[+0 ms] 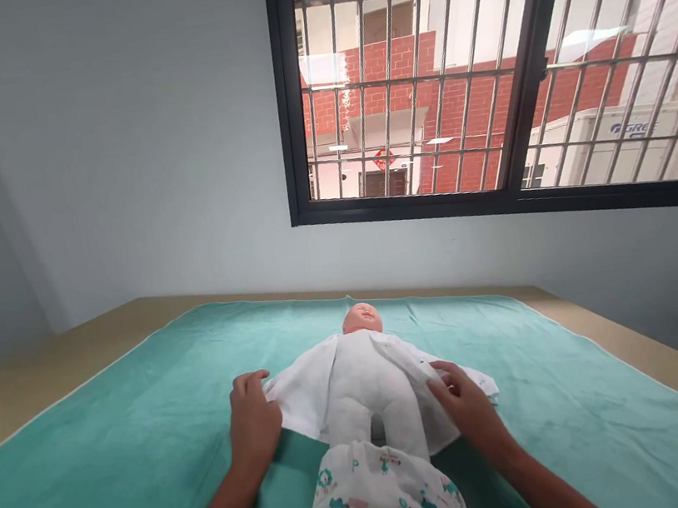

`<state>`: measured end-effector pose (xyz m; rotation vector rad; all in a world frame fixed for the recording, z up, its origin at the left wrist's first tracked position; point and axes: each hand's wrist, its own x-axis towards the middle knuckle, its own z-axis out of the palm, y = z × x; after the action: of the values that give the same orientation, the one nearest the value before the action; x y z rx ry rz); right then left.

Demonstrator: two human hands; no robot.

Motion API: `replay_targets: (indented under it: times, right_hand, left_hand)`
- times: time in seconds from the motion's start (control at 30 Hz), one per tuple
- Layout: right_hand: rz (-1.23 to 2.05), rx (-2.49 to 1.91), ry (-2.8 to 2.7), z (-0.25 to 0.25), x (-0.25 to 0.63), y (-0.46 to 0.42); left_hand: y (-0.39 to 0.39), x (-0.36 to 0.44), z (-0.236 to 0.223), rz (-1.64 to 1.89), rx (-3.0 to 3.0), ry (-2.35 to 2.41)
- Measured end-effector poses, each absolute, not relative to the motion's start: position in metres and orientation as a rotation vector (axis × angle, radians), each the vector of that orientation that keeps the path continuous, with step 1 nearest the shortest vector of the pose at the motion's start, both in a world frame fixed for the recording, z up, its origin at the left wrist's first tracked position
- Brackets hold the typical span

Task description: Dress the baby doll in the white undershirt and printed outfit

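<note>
A baby doll [364,368] lies on its back on a green blanket [120,453], head toward the wall. An open white garment [308,393] is spread under it. My left hand [252,422] has its fingers curled over the garment's left flap. My right hand [467,404] pinches the right flap beside the doll's hip. A white patterned cloth [383,500] lies bunched over the doll's legs, nearest to me.
The blanket covers a wooden tabletop [10,388] whose bare edges show at left and right. A grey wall [143,164] and a barred window [490,73] stand behind the table.
</note>
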<state>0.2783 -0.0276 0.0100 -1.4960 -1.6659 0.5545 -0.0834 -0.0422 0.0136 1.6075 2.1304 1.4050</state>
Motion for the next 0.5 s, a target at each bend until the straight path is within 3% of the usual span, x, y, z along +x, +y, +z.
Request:
replay_targets:
  times: [0.1,0.23,0.5]
  right_hand:
    - [0.311,-1.713,-1.685,0.013,0.308,-0.023]
    - [-0.172,-1.729,-1.801,0.023,0.317,-0.031]
    - [0.683,-1.151,-2.182,0.056,0.238,-0.082]
  left_hand:
    - [-0.054,-0.059,0.025,1.455,1.793,1.753]
    - [-0.074,-0.032,0.042,1.157,1.81,1.245]
    - [-0.101,-0.028,0.069,0.702,1.98,1.029]
